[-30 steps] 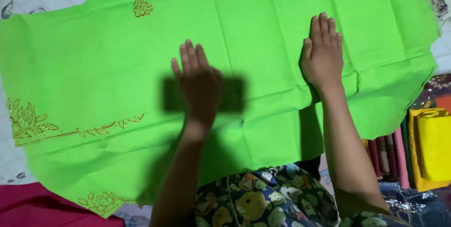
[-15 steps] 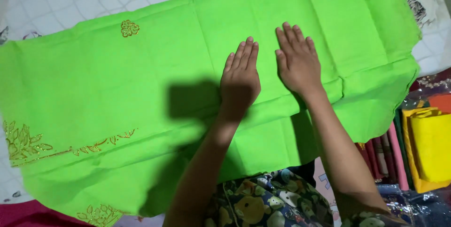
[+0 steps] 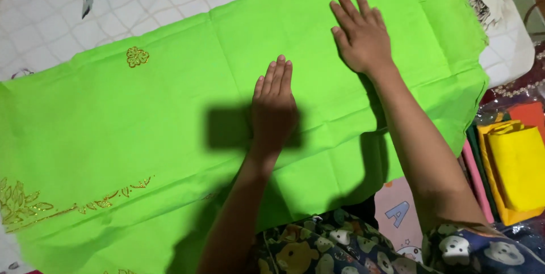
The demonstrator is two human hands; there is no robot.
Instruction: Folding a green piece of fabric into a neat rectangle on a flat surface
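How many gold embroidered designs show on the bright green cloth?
2: a small gold flower motif near the bright green cloth's upper left, and a gold leafy border along its lower left. Others may lie hidden.

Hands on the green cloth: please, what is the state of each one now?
Left hand: open, flat, palm down on the green cloth, holding nothing.
Right hand: open, fingers spread, pressed flat on the same cloth, holding nothing.

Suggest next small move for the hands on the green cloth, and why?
Probably sweep the right hand outward toward the cloth's right edge. Both palms lie flat on the green cloth, the left hand mid-cloth, and creases show below and right of the right hand.
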